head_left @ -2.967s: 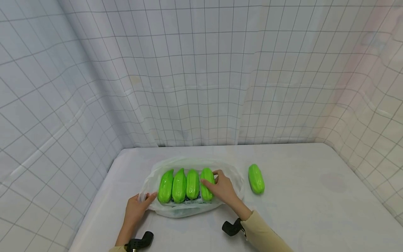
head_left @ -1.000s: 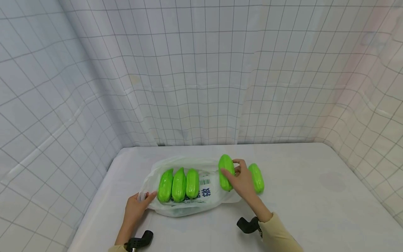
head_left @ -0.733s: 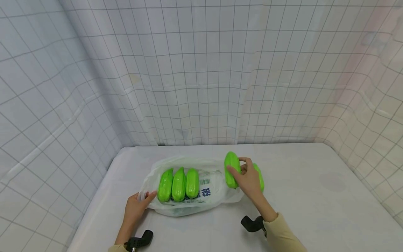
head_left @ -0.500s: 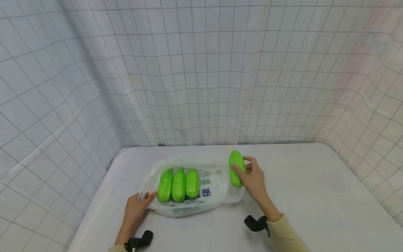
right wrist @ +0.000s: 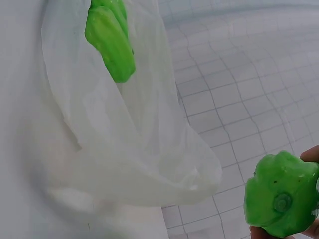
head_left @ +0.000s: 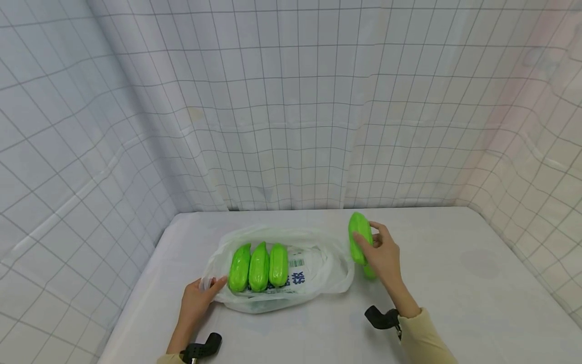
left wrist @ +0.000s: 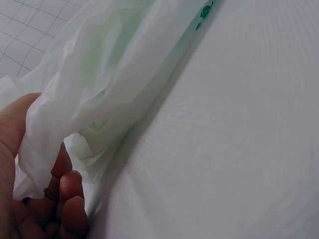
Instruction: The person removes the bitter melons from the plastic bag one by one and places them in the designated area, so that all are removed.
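Observation:
A white plastic bag [head_left: 334, 283] lies opened out on the table, with three glossy green gourd-like vegetables [head_left: 259, 268] side by side in its left half. My left hand [head_left: 195, 302] pinches the bag's left edge; the left wrist view shows the thin plastic [left wrist: 45, 134] between thumb and fingers. To the right of the bag, my right hand [head_left: 384, 255] grips another green gourd-like vegetable [head_left: 359, 237], thumb on one side and fingers on the other. Its ridged end [right wrist: 279, 196] faces the right wrist camera. Below it, a further green vegetable [head_left: 370, 273] is mostly hidden.
The table [head_left: 454, 283] has a white cover and continues to the right. White curtains with a dark grid [head_left: 291, 126] hang at the back and both sides. Blue print [head_left: 297, 277] and a barcode show on the bag's inner face.
My right hand has lifted the fourth green gourd-like vegetable out of the bag and carried it right, over the one lying on the table. My left hand stays at the bag's edge.

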`<state>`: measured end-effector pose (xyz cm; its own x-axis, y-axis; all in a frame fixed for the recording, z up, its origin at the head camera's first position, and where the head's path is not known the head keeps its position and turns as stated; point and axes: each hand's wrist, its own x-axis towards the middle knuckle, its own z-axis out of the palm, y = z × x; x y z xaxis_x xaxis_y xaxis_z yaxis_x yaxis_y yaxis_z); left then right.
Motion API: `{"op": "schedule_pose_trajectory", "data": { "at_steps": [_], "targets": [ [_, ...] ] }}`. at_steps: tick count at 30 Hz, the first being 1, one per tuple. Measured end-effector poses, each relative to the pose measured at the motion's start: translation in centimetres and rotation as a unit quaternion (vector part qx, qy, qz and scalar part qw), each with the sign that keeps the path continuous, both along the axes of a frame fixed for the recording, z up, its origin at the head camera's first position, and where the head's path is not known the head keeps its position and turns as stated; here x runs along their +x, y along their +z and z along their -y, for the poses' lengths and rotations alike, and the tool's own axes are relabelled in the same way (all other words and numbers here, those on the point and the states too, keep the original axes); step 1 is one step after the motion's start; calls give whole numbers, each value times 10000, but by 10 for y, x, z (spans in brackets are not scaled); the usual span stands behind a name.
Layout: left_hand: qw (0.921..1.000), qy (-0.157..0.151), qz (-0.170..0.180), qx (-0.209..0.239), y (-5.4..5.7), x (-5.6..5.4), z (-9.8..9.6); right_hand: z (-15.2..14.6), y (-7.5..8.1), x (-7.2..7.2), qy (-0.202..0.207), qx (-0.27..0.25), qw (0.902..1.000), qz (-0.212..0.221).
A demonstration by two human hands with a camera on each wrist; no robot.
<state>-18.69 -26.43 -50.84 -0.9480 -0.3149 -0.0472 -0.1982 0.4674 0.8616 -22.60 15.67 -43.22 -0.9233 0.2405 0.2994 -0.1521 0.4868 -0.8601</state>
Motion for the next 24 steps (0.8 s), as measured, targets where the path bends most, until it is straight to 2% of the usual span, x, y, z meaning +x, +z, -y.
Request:
{"op": "schedule_pose_trajectory", "data": {
  "at_steps": [8,13,24],
  "targets": [
    [10000,5,-50,-33,0,1,-1,-17,-9,-3,-409,-11,9991,-71],
    [9999,-19,-150,-13,-1,1,-1,-27,-11,-3,-557,47,9984,-7],
    [9999,-20,-122,-24,0,1,-1,-48,-18,-5,-817,39,9965,145]
  ]
}}
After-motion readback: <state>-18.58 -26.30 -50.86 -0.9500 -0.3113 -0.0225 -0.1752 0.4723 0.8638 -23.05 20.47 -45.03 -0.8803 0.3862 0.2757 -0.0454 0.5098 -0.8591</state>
